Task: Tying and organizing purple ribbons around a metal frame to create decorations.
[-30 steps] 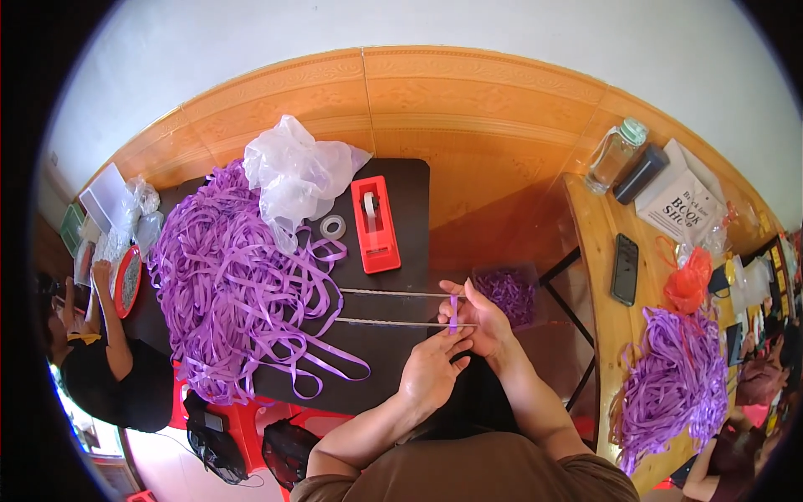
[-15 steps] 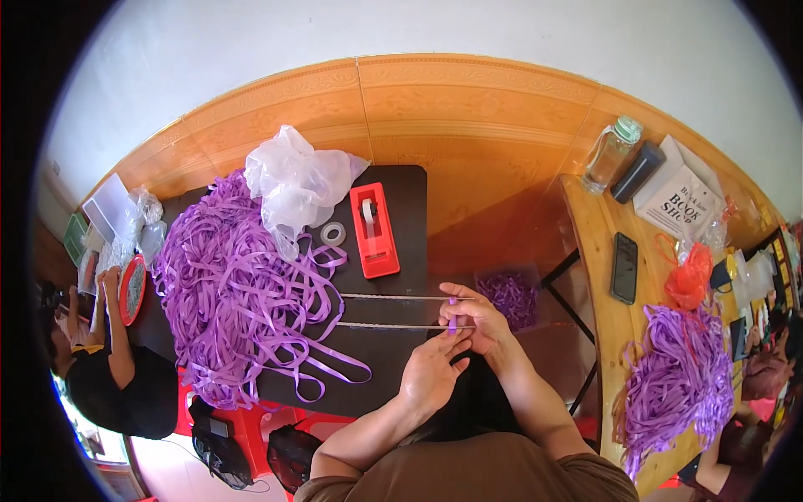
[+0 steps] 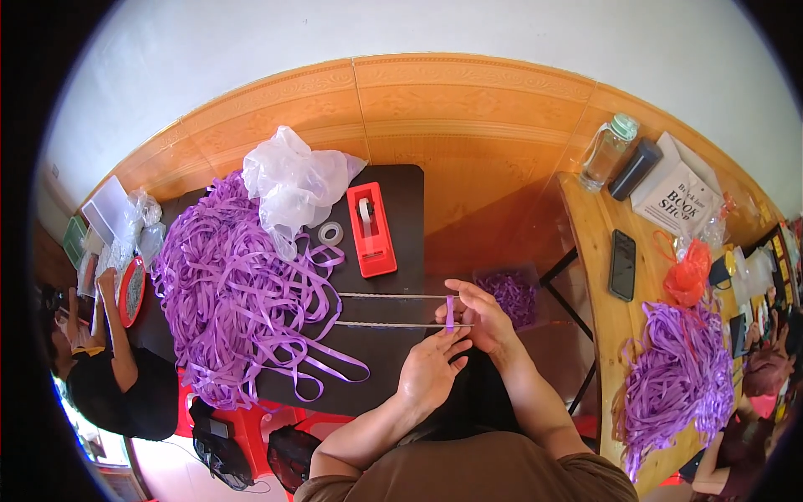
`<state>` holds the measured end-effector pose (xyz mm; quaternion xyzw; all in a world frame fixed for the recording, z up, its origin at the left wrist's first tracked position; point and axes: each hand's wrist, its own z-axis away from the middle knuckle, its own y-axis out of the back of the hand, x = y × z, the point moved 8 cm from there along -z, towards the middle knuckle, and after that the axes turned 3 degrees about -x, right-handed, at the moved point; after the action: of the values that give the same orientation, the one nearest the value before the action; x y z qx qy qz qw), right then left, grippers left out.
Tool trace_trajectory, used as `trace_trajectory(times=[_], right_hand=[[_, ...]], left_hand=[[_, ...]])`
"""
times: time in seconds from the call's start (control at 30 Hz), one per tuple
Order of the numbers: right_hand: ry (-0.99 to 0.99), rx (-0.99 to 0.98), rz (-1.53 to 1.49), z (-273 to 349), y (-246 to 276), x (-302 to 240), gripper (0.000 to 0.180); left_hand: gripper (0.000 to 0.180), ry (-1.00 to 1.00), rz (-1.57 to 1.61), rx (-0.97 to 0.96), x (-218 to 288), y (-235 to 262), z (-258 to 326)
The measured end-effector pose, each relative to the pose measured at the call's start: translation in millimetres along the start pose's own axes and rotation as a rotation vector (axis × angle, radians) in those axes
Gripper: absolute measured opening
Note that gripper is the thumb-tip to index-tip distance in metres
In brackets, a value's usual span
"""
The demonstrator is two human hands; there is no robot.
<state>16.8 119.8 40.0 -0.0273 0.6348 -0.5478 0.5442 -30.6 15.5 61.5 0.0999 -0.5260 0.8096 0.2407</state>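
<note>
Two thin metal rods (image 3: 393, 325) jut rightward from the dark table, side by side, toward my hands. A short purple ribbon (image 3: 450, 313) spans them crosswise near their right ends. My left hand (image 3: 427, 371) is below the nearer rod, its fingertips pinching at the ribbon's lower end. My right hand (image 3: 488, 322) is around the rods' right ends with its fingers apart, the index finger stretched out above the far rod; some of its fingers are behind the ribbon. Left of the rods, a large tangled heap of purple ribbon (image 3: 226, 293) covers much of the table.
A red tape dispenser (image 3: 371, 230), a tape roll (image 3: 330, 233) and a clear plastic bag (image 3: 288, 180) are on the dark table (image 3: 406, 188). A bin of purple pieces (image 3: 508, 299) stands below. The wooden table (image 3: 585, 243) holds a phone (image 3: 621, 265), bottles and more ribbon (image 3: 677, 376). Others sit at both sides.
My right hand's fingers have spread and its index finger has lifted off the ribbon. More of the ribbon across the rods shows now. The left hand has barely moved.
</note>
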Motion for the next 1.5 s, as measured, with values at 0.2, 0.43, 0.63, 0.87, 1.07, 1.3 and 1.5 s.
trace_trajectory(times=[0.2, 0.43, 0.63, 0.87, 1.07, 1.3, 1.5], right_hand=[[0.068, 0.041, 0.309, 1, -6, -7, 0.047], [0.024, -0.065, 0.17, 8, -4, -8, 0.048], [0.102, 0.042, 0.304, 15, -14, -22, 0.051], [0.155, 0.171, 0.371, 1, -3, -8, 0.027], [0.096, 0.153, 0.318, 5, -14, -16, 0.031], [0.141, 0.211, 0.469, 5, -11, -18, 0.046], [0.109, 0.218, 0.444, 1, -4, -13, 0.053]], left_hand=[[0.028, -0.008, 0.023, 0.015, 0, 1, 0], [0.027, -0.001, 0.022, 0.005, 0, -2, 1], [0.025, -0.014, 0.012, 0.016, 1, 0, 3], [0.031, -0.028, -0.051, 0.013, -2, 2, -2], [0.037, -0.044, -0.108, 0.019, 0, 3, -1], [0.036, -0.052, -0.114, 0.03, -1, 2, 0], [0.028, -0.043, -0.052, -0.016, -1, 2, -1]])
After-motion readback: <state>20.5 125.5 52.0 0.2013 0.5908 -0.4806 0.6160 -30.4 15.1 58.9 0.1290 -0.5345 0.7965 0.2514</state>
